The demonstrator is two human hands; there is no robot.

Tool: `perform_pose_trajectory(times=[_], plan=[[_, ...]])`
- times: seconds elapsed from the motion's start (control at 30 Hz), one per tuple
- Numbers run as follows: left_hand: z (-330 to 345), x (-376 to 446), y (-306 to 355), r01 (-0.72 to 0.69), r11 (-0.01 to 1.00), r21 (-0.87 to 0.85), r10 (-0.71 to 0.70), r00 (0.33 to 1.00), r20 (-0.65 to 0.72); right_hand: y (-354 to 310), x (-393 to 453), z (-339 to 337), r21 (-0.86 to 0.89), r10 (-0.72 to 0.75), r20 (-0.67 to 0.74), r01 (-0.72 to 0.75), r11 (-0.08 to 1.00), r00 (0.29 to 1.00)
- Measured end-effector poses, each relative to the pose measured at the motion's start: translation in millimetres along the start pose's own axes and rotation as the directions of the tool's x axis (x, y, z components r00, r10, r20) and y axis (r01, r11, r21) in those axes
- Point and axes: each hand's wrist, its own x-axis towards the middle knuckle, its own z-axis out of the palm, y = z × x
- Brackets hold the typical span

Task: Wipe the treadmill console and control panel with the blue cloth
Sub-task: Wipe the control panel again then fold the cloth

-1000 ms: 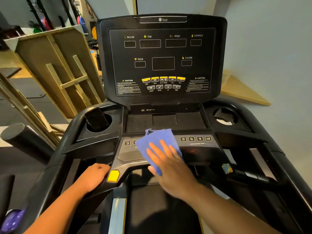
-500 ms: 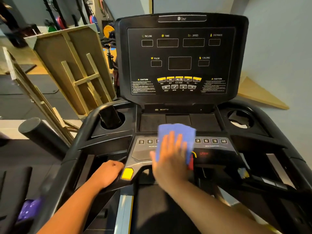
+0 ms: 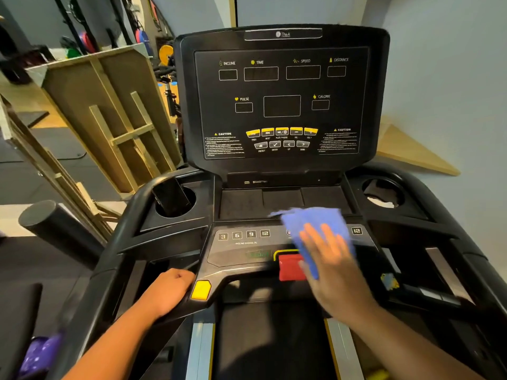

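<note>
The black treadmill console [image 3: 282,100] stands upright ahead with dark displays and yellow buttons. Below it lies the grey control panel [image 3: 241,245] with numbered keys and a red stop button [image 3: 289,266]. My right hand [image 3: 332,267] presses the blue cloth [image 3: 315,223] flat on the right half of the panel, fingers straight and spread, blurred by motion. The cloth hides the right row of keys except the "12". My left hand [image 3: 167,292] grips the left handlebar next to a yellow pad [image 3: 200,290].
A dark phone [image 3: 171,197] stands in the left cup holder; the right cup holder [image 3: 382,196] holds something pale. Wooden frames [image 3: 109,119] lean at the left. A grey wall is at the right, and the belt [image 3: 271,341] runs below.
My right hand has slid the blue cloth to the right across the panel, uncovering the left keys and the red stop button. My left hand stays on the handlebar.
</note>
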Motion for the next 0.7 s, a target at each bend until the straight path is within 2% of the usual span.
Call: perform_pose_trajectory(times=[0.07,0.13,0.2,0.27,0.37,0.43,0.47,0.5,0.57,0.63,0.7], plan=[[0,0,1,-0.004,1.0,-0.001,0.004,1.0,-0.004,15,-10,-3,-0.055,0.222,-0.035,-0.224,0.973,0.974],[-1,0,1,-0.003,1.0,-0.005,0.003,1.0,-0.005,13,-12,-3,-0.08,0.36,-0.057,-0.363,0.928,0.931],[-1,1,1,0.002,1.0,0.005,-0.002,1.0,-0.006,-7,-2,-3,-0.037,0.461,-0.064,-0.463,0.885,0.885],[-1,2,1,0.004,1.0,0.017,-0.004,1.0,-0.001,-38,15,-3,0.0,0.464,-0.066,-0.465,0.885,0.883],[-1,2,1,0.015,1.0,0.005,-0.015,1.0,0.007,-96,31,6,0.021,0.267,-0.044,-0.267,0.964,0.963],[-1,3,0,0.026,1.0,-0.001,-0.026,1.0,0.015,-128,31,12,0.058,0.035,-0.009,-0.034,0.998,0.999],[0,3,0,0.027,1.0,-0.001,-0.027,1.0,0.014,-137,29,16,0.065,-0.131,0.012,0.13,0.989,0.991],[0,3,0,0.025,1.0,0.0,-0.025,1.0,0.007,-139,27,18,0.075,-0.301,0.035,0.298,0.952,0.953],[1,4,1,0.029,1.0,-0.012,-0.029,1.0,-0.007,-124,25,18,0.097,-0.535,0.028,0.53,0.842,0.845],[1,2,2,0.021,0.999,-0.028,-0.021,1.0,-0.011,-94,21,10,0.091,-0.598,0.022,0.594,0.799,0.801],[1,2,0,0.006,1.0,-0.02,-0.006,1.0,0.005,-61,13,3,0.104,-0.547,0.025,0.542,0.834,0.836]])
